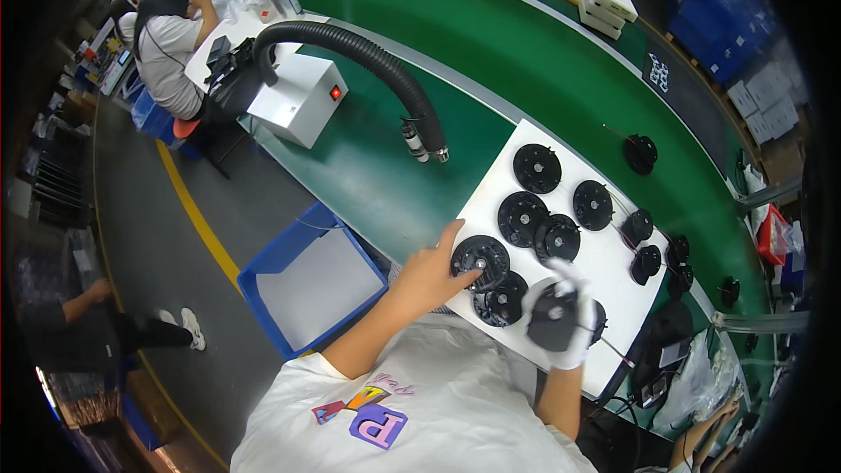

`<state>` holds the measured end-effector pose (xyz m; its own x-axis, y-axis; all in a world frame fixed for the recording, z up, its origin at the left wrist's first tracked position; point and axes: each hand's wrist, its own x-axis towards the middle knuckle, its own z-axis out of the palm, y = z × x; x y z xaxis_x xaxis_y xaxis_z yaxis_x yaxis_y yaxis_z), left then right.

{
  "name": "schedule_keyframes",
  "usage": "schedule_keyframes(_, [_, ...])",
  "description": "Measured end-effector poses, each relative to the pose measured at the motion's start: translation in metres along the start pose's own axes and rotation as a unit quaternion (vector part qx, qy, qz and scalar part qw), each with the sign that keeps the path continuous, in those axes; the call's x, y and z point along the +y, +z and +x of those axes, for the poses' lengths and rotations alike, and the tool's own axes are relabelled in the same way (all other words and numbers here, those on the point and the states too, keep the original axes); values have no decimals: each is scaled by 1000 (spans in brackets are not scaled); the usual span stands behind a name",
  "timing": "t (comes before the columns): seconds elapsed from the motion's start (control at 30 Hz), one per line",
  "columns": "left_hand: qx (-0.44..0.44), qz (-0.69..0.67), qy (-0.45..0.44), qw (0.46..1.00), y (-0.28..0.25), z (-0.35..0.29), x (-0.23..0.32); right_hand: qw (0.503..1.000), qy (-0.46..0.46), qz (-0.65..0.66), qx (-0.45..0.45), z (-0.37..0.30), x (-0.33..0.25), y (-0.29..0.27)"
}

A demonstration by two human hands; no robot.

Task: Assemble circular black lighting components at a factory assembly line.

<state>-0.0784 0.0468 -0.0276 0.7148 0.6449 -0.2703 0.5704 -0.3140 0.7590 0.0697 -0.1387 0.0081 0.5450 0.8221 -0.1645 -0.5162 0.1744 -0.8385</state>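
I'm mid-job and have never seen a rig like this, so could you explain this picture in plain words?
There's no machine arm: these are a person's own hands, seen from a camera worn on their head and looking down. The wide lens bends straight edges. A white board lies on the green surface, with several round black parts on it. The bare left hand is at the near-left black disc, thumb over it. The right hand, in a white glove, holds another black disc; that area is blurred. To the left are a white box with a ribbed black hose and a blue bin.
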Motion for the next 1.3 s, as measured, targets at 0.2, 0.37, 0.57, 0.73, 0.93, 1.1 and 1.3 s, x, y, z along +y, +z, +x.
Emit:
schedule_keyframes(0.2, [-50, -113, -9, 992, 16, 22, -12, 997, 67, 21, -35, -16, 62, 2])
schedule_keyframes(0.37, [-19, -382, -6, 924, 20, 40, -51, 997, 57, 13, -56, -10, 62, -10])
schedule_keyframes(0.57, [-23, -779, 47, 625, -12, 58, -33, 995, 68, -60, -37, 6, 65, -12])
schedule_keyframes(0.73, [-143, -855, 66, 495, -4, 95, -39, 995, 53, -85, -10, 10, 55, -15])
schedule_keyframes(0.93, [-136, -920, 69, 361, 1, 110, -27, 992, 78, 78, 56, 64, 23, 11])
schedule_keyframes(1.1, [-29, -910, 45, 411, -10, 88, -50, 958, 212, 187, 51, 147, 15, 86])
schedule_keyframes(1.3, [46, -924, 9, 379, -27, 16, -61, 898, 396, 193, 12, 209, 89, 63])
